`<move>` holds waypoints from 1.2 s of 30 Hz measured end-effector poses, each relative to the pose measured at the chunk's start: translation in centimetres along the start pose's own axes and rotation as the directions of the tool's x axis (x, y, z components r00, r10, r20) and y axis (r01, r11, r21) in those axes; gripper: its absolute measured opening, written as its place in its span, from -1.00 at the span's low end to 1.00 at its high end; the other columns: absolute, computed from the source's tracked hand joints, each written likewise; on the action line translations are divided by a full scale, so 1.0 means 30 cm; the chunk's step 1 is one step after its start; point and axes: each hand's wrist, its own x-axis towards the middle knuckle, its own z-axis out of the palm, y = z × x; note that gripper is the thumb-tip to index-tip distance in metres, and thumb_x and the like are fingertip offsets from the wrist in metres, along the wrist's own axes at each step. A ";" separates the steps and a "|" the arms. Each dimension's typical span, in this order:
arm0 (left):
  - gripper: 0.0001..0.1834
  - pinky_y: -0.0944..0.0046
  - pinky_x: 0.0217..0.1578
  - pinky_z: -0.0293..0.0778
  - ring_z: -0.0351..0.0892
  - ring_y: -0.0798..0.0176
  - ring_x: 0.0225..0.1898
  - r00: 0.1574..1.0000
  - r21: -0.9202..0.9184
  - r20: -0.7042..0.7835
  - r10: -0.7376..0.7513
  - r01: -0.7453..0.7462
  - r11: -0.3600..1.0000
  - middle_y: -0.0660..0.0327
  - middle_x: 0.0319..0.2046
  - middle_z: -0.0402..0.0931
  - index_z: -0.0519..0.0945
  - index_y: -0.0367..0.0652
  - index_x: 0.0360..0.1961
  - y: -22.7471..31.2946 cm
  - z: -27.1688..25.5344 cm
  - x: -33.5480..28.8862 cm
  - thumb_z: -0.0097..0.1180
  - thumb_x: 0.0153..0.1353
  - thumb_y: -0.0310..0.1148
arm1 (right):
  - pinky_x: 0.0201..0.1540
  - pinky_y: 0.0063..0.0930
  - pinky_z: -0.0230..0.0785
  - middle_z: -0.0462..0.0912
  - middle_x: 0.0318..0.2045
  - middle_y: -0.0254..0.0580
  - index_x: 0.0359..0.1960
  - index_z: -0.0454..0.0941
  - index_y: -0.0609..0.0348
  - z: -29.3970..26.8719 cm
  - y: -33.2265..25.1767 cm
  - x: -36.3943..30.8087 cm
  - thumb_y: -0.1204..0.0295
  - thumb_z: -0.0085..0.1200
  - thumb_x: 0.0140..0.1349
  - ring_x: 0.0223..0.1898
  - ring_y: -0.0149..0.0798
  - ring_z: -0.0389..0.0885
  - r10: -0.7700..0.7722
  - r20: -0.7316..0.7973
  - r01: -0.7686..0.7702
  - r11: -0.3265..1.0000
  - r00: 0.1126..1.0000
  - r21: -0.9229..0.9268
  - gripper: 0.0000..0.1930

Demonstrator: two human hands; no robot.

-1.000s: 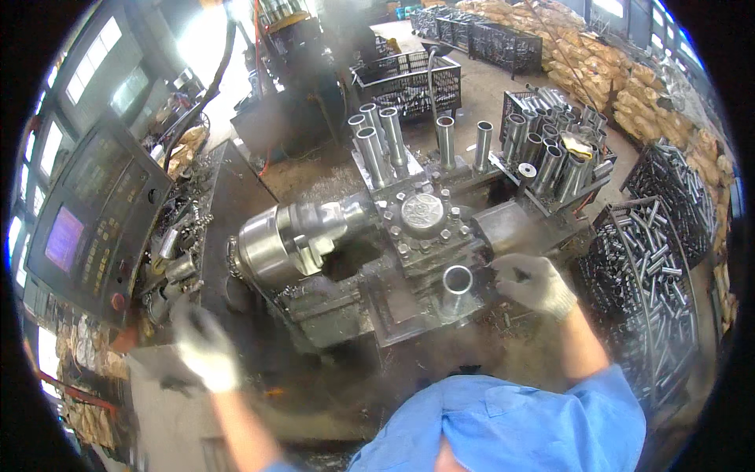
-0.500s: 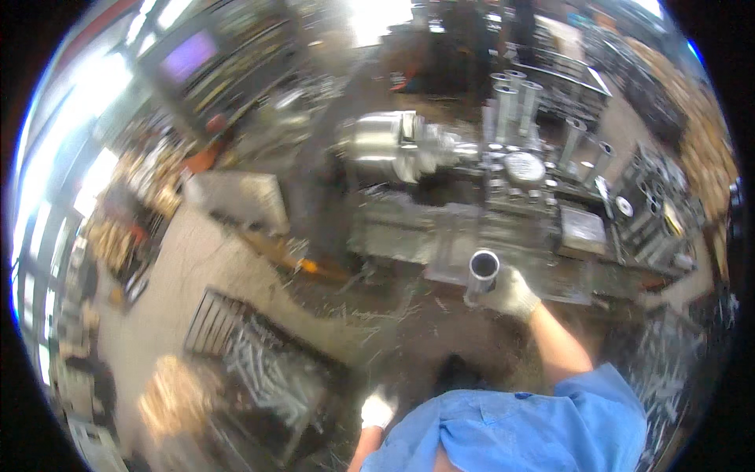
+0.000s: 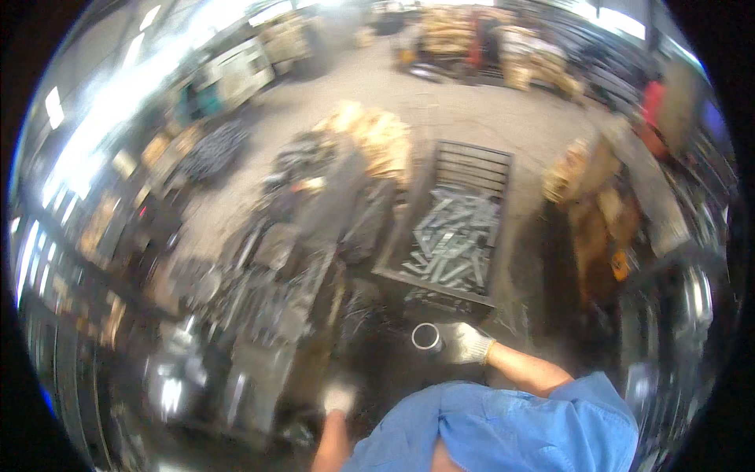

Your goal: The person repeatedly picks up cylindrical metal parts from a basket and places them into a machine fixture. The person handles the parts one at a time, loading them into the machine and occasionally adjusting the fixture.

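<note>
My right hand (image 3: 465,344), in a whitish work glove, is closed around a metal tube (image 3: 427,348) whose round open end faces up at me. The rest of the tube is mostly hidden below that end and by the fingers. My left hand (image 3: 340,396), also gloved, hangs low and to the left, beside a dark machine. Motion smears its fingers, so what it does cannot be made out. Just beyond my right hand stands a dark metal crate (image 3: 510,177) with a barred far end, holding many grey metal pieces (image 3: 452,236).
A dark, blurred machine bed (image 3: 267,322) runs along my left. Tan bundles (image 3: 377,138) lie beyond it. On the right stand a slanted grey panel (image 3: 645,189) and another machine (image 3: 696,299). Pale floor (image 3: 314,90) stretches behind the crate, with stacked sacks (image 3: 448,31) farther off.
My view has swung left, from the lathe and its standing tubes to the crate. The right hand still holds the tube, now lower in view. The left hand has become blurred.
</note>
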 end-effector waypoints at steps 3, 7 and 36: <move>-0.37 -0.05 0.32 0.45 0.58 -0.14 0.28 0.981 0.020 0.039 -0.190 0.190 0.982 -0.12 0.29 0.58 0.53 -0.21 0.38 -0.330 0.048 -0.135 0.01 0.47 -0.01 | 0.19 -0.13 0.56 0.75 0.12 -0.02 0.23 0.63 0.01 0.088 -0.095 0.282 0.14 0.39 0.27 0.12 -0.01 0.74 -0.234 0.173 0.235 0.972 0.957 0.017 -0.48; -0.38 -0.07 0.31 0.39 0.52 -0.07 0.28 0.826 0.088 0.049 -0.562 0.557 0.826 -0.05 0.35 0.45 0.43 -0.19 0.44 -0.523 0.242 -0.433 -0.11 0.54 -0.01 | 0.05 -0.18 0.63 0.78 0.00 -0.06 0.12 0.67 0.03 0.231 -0.210 0.613 0.05 0.42 0.22 -0.01 -0.03 0.78 -0.417 0.305 0.445 0.895 0.856 -0.026 -0.49; -0.46 0.02 0.31 0.43 0.55 -0.03 0.24 -0.093 -0.849 -0.480 -0.872 0.298 0.436 -0.10 0.24 0.57 0.42 -0.31 0.44 -0.370 -0.434 -0.313 0.08 0.52 -0.30 | -0.14 -0.22 0.62 0.82 -0.25 -0.08 -0.07 0.79 0.04 0.269 -0.923 1.952 0.18 0.41 0.23 -0.21 -0.12 0.81 -0.829 0.371 0.786 0.535 0.418 0.311 -0.69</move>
